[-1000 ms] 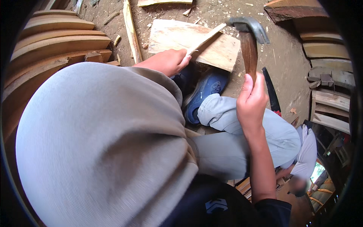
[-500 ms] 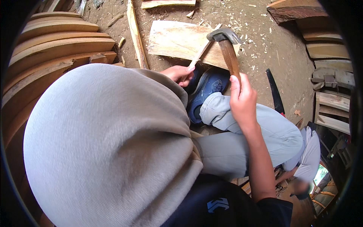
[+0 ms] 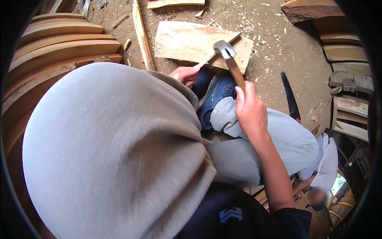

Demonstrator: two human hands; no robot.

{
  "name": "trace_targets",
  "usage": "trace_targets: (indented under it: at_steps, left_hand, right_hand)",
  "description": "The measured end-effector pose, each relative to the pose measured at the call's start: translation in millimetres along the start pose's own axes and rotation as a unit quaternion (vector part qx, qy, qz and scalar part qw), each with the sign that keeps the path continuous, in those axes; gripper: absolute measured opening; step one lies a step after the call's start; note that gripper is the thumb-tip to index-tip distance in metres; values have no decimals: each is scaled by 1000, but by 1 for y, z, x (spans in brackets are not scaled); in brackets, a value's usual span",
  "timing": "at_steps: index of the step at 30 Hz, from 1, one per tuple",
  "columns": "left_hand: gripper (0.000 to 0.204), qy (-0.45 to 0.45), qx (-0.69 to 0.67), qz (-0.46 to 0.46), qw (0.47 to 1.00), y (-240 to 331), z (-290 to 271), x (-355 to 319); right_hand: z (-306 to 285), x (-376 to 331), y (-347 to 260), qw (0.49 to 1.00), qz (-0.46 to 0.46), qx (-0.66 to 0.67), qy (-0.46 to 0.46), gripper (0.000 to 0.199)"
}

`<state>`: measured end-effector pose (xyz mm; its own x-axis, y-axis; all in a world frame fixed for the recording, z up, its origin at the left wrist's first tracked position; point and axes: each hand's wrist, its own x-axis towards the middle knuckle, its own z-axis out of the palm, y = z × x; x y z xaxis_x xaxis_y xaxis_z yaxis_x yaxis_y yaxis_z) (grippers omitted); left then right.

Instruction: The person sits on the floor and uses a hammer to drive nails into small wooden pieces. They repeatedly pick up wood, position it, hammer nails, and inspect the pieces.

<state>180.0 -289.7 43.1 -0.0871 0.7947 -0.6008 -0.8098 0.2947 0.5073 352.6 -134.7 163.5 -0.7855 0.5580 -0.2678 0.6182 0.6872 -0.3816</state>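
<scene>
My right hand (image 3: 251, 109) is closed around the wooden handle of a claw hammer (image 3: 235, 71). The hammer's metal head hangs over a thin wooden stick (image 3: 206, 59) and hides part of it. My left hand (image 3: 185, 75) grips the stick's near end between its fingers. The stick's far part lies across a pale flat board (image 3: 183, 38) on the ground just beyond my blue shoes (image 3: 218, 91). From this angle I cannot tell whether the hammer head touches the stick.
Curved planks (image 3: 67, 44) are stacked at the left, more timber (image 3: 345, 53) at the right. A long wood strip (image 3: 142, 36) and shavings lie on the dirt floor. Near my right knee is a dark saw-like blade (image 3: 290, 95). Another person (image 3: 324, 163) bends over at lower right.
The hammer head has come down and a little left, nearer the stick, and its tilt has changed. My right hand has shifted slightly toward me. The stick's far end now sits further right.
</scene>
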Motion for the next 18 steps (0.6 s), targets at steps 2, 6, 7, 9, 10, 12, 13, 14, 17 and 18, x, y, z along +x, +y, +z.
trace_targets:
  at_steps: [2, 6, 7, 9, 10, 12, 13, 14, 17, 18]
  left_hand:
    - [44, 4, -14, -7, 1000, -1, 1, -4]
    - [43, 6, 3, -20, 1000, 6, 1, -3]
    - [41, 7, -11, -7, 1000, 1, 1, -2]
    - [39, 3, -8, 8, 1000, -7, -4, 5]
    - [39, 1, -7, 17, 1000, -9, -7, 7]
    - [36, 11, 7, 13, 1000, -6, -6, 4]
    - [35, 12, 18, 14, 1000, -2, -5, 4]
    - [34, 9, 28, 9, 1000, -1, -2, 2]
    - [32, -14, 11, -5, 1000, -9, -10, 8]
    - [32, -24, 6, -7, 1000, -9, -12, 9]
  right_hand:
    - [-5, -1, -1, 1000, -16, 6, 4, 26]
    - [-12, -10, -12, 984, -22, 122, 129, 25]
    - [-4, -14, -6, 984, -11, 127, 128, 26]
    - [7, -8, 7, 1000, 5, -2, 24, 26]
    - [7, -4, 10, 997, 13, -68, -29, 27]
    - [4, -5, 8, 1000, -13, -20, 20, 26]
    - [-3, -4, 4, 998, -24, 7, 52, 25]
    - [-9, -7, -3, 996, -30, 33, 83, 25]
    - [-3, -11, -3, 999, -8, 17, 40, 25]
    - [-2, -11, -2, 1000, 2, -22, 11, 25]
